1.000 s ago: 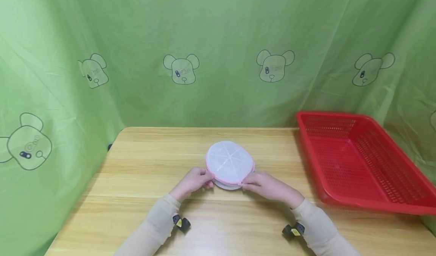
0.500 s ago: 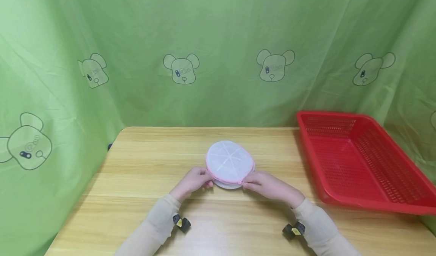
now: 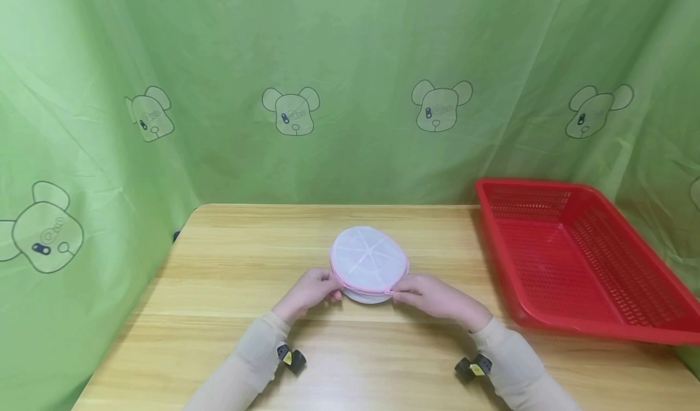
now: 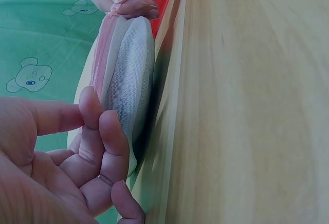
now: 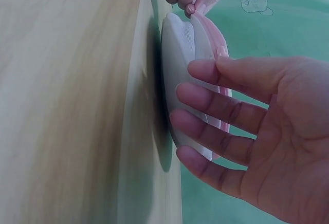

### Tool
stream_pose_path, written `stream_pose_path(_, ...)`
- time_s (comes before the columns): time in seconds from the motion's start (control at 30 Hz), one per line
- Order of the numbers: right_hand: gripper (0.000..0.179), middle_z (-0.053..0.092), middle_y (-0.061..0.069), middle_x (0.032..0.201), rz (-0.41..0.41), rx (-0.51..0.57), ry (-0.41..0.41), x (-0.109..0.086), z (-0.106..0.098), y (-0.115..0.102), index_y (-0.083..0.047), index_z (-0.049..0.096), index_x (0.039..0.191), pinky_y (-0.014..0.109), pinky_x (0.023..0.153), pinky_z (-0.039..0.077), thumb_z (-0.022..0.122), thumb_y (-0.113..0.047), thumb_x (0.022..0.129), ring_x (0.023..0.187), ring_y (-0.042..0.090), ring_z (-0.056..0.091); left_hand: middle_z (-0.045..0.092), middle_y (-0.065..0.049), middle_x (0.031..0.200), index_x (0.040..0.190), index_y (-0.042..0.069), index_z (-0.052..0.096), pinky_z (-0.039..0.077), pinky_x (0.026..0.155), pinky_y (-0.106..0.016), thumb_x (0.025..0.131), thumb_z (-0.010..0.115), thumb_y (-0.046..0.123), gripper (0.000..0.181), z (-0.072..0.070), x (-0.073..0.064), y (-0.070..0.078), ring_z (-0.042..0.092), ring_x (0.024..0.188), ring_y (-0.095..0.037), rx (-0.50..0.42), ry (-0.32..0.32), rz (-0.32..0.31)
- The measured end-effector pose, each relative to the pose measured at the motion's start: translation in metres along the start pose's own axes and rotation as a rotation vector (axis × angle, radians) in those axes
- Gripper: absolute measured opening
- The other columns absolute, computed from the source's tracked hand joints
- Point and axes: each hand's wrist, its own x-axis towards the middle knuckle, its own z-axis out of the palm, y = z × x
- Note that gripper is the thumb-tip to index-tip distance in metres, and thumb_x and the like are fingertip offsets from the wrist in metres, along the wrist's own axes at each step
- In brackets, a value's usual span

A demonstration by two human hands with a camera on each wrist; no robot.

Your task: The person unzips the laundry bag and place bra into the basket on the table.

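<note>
A round white mesh zip bag with a pink zipper round its rim stands on the wooden table. At the near left of the rim, my left hand pinches the zipper edge between thumb and index finger, other fingers curled beneath. My right hand pinches the small pink zipper pull at the near right. In the right wrist view, the right hand's other fingers spread along the bag's white side. The bag is puffed out, and its inside is hidden.
A large red plastic basket with slotted walls stands on the table's right side. A green curtain printed with bear faces hangs behind and at both sides. Each wrist carries a small black camera.
My right hand has moved slightly to the right along the rim with the zipper pull. The left hand and the bag have stayed in place.
</note>
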Motion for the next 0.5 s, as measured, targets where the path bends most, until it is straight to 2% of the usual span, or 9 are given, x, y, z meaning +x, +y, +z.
stream_pose_path(0.2,0.016,0.066,-0.005,0.083,0.014,0.004,-0.009,0.001,0.000,0.003,-0.014,0.070,0.087,0.027,0.076,0.052,0.058,-0.019,0.096,0.079,-0.001,0.055,0.065,-0.001,0.071,0.094,-0.008,0.065,0.043,0.059,-0.022,0.094,0.057,0.015,0.024,0.001,-0.002,0.002,0.056,0.065,-0.012,0.008,0.016,0.003)
stream_pose_path(0.4,0.016,0.065,-0.003,0.080,0.028,0.022,-0.021,0.000,-0.002,0.004,-0.014,0.070,0.087,0.026,0.074,0.051,0.058,-0.020,0.096,0.076,-0.001,0.054,0.065,-0.005,0.071,0.096,-0.012,0.063,0.044,0.062,-0.024,0.094,0.055,0.010,0.023,-0.001,-0.020,0.024,0.057,0.066,-0.014,0.001,0.006,0.016)
stream_pose_path(0.5,0.017,0.065,-0.004,0.080,0.042,0.027,-0.029,0.000,-0.003,0.005,-0.015,0.070,0.087,0.025,0.074,0.050,0.058,-0.022,0.097,0.076,-0.001,0.053,0.066,-0.006,0.072,0.095,-0.011,0.063,0.045,0.061,-0.024,0.094,0.056,0.010,0.023,-0.002,-0.027,0.030,0.057,0.066,-0.013,0.006,0.004,0.032)
